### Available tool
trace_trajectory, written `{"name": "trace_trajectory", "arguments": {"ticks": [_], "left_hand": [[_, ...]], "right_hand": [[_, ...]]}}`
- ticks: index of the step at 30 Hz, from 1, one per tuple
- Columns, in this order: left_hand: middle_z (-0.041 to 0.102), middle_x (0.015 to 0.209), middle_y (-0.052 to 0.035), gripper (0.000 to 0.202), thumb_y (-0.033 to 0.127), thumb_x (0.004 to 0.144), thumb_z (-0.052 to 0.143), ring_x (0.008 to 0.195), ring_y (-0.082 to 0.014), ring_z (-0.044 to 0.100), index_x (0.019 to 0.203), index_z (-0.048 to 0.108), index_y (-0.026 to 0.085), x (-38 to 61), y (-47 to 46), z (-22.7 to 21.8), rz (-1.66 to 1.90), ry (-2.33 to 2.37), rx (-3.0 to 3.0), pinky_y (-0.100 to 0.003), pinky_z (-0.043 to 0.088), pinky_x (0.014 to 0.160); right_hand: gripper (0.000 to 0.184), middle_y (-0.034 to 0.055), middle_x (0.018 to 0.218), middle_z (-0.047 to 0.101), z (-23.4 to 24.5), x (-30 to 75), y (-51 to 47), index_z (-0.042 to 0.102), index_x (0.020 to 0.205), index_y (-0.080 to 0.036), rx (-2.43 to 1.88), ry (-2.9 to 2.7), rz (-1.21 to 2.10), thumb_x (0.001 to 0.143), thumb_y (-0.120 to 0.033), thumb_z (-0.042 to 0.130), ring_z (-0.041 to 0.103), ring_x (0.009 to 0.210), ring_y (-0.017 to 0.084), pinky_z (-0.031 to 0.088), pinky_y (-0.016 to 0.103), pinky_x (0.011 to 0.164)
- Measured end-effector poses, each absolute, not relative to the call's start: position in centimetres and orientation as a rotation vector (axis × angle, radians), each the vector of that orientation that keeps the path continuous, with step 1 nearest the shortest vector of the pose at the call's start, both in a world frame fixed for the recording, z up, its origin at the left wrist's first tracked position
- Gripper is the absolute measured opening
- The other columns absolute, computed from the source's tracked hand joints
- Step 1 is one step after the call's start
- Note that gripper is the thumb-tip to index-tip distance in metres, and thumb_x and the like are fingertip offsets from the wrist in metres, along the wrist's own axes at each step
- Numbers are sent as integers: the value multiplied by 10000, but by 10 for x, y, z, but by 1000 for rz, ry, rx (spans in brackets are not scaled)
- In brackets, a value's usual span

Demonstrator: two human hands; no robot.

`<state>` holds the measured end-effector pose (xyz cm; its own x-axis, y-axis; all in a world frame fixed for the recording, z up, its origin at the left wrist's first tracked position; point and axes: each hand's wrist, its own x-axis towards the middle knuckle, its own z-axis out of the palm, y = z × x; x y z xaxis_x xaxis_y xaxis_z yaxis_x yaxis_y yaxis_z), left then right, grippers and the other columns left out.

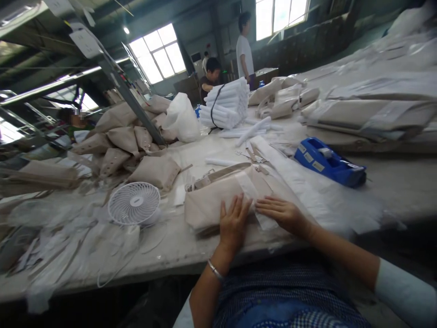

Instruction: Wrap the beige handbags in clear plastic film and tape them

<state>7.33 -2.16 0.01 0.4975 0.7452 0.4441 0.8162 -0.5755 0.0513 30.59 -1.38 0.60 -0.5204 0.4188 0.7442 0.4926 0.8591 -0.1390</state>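
A beige handbag [205,205] lies flat on the table in front of me, its strap along the far edge. Fingers stretched out, my left hand [235,221] rests on the bag's front. My right hand [282,213] lies flat at the bag's right part, fingers extended toward the left hand. Between and beneath the fingertips shows a whitish translucent sheet [266,221], which runs over the bag's near edge. Neither hand grips anything that I can see.
A white fan [134,202] stands left of the bag, a blue tape dispenser [327,161] to the right. Behind are bundled white tubes [227,105], piled beige bags [123,141] and stacked wrapped bags [368,116]. Several people are in the background.
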Motion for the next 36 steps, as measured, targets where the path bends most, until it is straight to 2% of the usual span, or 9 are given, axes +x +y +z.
{"name": "trace_trajectory", "arguments": {"ticks": [4, 7, 9, 14, 17, 25, 28, 32, 36], "left_hand": [[507, 1492, -35, 510, 231, 989, 478, 1479, -240, 313, 1483, 410, 337, 75, -24, -4, -627, -1289, -2528, -631, 184, 1213], [526, 1475, -29, 508, 247, 983, 498, 1470, -243, 334, 1475, 422, 344, 75, -24, -7, -626, -1281, -2495, -625, 226, 1205], [531, 1471, -31, 513, 240, 974, 513, 1461, -251, 351, 1470, 432, 342, 75, -23, -8, -625, -1267, -2475, -625, 249, 1198], [519, 1478, -8, 487, 243, 989, 485, 1455, -246, 363, 1462, 442, 348, 75, -21, -10, -656, -1261, -2446, -613, 253, 1201], [521, 1476, -10, 484, 249, 990, 481, 1453, -242, 367, 1463, 443, 341, 75, -20, -10, -664, -1269, -2452, -602, 255, 1205], [527, 1470, -10, 524, 200, 983, 471, 1466, -236, 343, 1482, 413, 349, 74, -20, -10, -668, -1315, -2524, -606, 213, 1216], [535, 1462, -17, 513, 198, 985, 468, 1464, -235, 346, 1475, 428, 345, 74, -19, -10, -673, -1327, -2530, -598, 179, 1227], [547, 1451, -15, 506, 178, 987, 457, 1461, -227, 351, 1464, 445, 346, 76, -19, -11, -692, -1328, -2525, -594, 149, 1234], [555, 1446, -29, 526, 148, 969, 456, 1456, -234, 363, 1461, 454, 335, 77, -21, -6, -656, -1341, -2531, -600, 166, 1227]], "right_hand": [[334, 62, 1170, 738, 11, 314, -30, 649, 1271, -217, -580, -2285, -41, 978, -120, 520, 659, 1161, 200, 489, 423, 1091], [311, 54, 1110, 758, 32, 318, -35, 648, 1260, -226, -550, -2322, 147, 955, -270, 615, 704, 1072, 203, 498, 415, 1090], [326, 52, 1134, 750, 48, 312, -23, 644, 1275, -245, -634, -2242, 172, 951, -270, 610, 705, 1065, 207, 515, 403, 1073], [450, 130, 1433, 560, 57, 278, 52, 572, 1387, -220, -960, -2220, 54, 940, -244, 611, 499, 1347, 312, 421, 529, 1133], [545, 189, 1479, 493, 41, 275, 82, 547, 1412, -172, -1003, -2363, 136, 894, -263, 687, 426, 1392, 364, 397, 578, 1126], [592, 90, 1509, 484, 26, 326, 43, 537, 1427, -278, -813, -2426, 462, 877, -375, 734, 381, 1433, 285, 328, 496, 1192], [586, 81, 1475, 527, 17, 329, 32, 516, 1442, -275, -765, -2426, 385, 891, -264, 712, 402, 1421, 269, 337, 497, 1189], [604, 68, 1446, 558, -1, 321, 26, 498, 1453, -270, -786, -2343, 196, 897, -34, 515, 437, 1400, 232, 382, 491, 1166], [634, 85, 1437, 565, -14, 312, 20, 494, 1456, -268, -869, -2278, 31, 874, -18, 516, 457, 1385, 250, 407, 512, 1143]]}}
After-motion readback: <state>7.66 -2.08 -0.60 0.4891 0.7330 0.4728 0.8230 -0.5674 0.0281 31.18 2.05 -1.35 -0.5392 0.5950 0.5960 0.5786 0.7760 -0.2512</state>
